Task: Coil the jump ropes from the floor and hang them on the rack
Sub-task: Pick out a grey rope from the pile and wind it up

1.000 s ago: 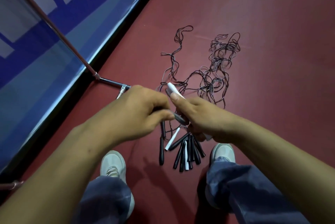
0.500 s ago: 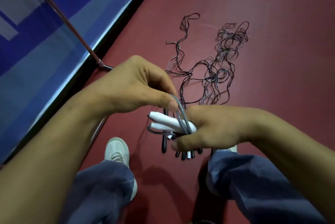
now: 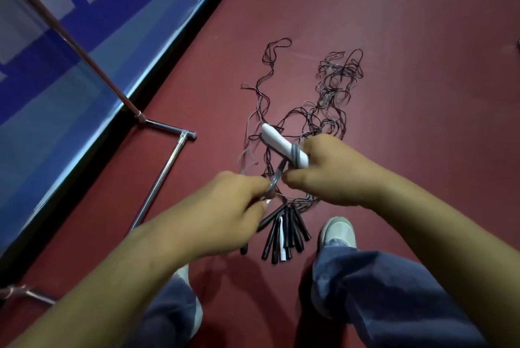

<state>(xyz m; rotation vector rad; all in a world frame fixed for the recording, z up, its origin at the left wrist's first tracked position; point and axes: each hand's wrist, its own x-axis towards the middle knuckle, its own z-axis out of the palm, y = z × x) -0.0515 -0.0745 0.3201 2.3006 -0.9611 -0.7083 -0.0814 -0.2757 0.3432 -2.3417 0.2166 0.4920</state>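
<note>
My right hand (image 3: 332, 171) grips the white handles (image 3: 277, 141) of one jump rope, with grey cord wound a few turns around them near my fingers. My left hand (image 3: 225, 212) pinches that grey cord (image 3: 277, 176) just below the handles and holds it taut. On the red floor lies a tangle of thin dark ropes (image 3: 323, 100), and their black handles (image 3: 284, 232), with one white one among them, fan out between my feet. The metal rack (image 3: 166, 173) stands to the left, its base bars on the floor and a slanted pole rising up-left.
A blue and white padded wall (image 3: 84, 46) runs along the left with a black strip at its foot. My two shoes and jeans legs (image 3: 380, 285) sit at the bottom of the view, close to the handles. Red floor stretches to the right.
The white handles turned from lying across to pointing up-left in my right hand. My left hand dropped from above them to below, drawing the grey cord down as more wraps went on.
</note>
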